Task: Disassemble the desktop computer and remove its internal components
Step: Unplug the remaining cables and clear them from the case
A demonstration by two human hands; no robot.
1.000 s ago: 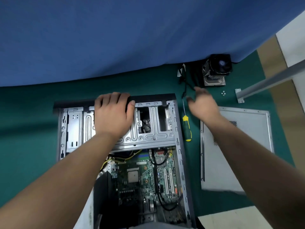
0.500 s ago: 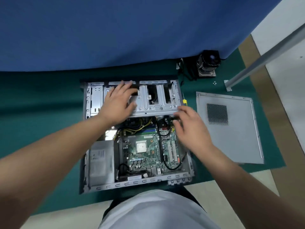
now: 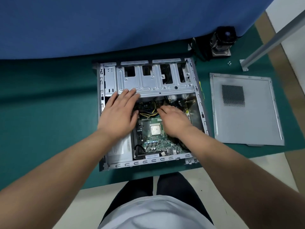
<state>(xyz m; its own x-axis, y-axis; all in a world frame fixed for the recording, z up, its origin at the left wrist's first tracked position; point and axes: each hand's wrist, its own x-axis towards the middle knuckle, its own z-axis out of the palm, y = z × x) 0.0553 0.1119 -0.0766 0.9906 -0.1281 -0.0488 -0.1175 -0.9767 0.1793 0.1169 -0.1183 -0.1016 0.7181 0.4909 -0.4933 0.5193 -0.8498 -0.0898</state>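
The desktop computer case (image 3: 148, 113) lies on its side, opened, on a green mat (image 3: 41, 104) spread on the floor, just in front of the standing person's legs. Both hands reach into it from the near side. The left hand (image 3: 119, 113) lies flat with straight, spread fingers, its fingertips touching the near edge of the silver drive cage (image 3: 155, 81) that spans the far part of the case; it grips nothing. The right hand (image 3: 175, 119) sits over the green motherboard (image 3: 153, 141), palm down, its fingers pointing toward the yellow and black cables (image 3: 148, 111) under the cage edge; whether those fingers pinch a cable or connector cannot be told, as the fingertips are hidden. Between the two hands the bare square processor (image 3: 155, 128) shows on the board. A grey power supply (image 3: 119, 149) fills the near left corner of the case. To the right, apart from the case, the removed side panel (image 3: 245, 109) lies flat on the mat, mesh vent upward. Beyond it, near the blue curtain (image 3: 115, 22), stands the cooler fan (image 3: 222, 42), with a few small screws (image 3: 229, 63) just beside it.
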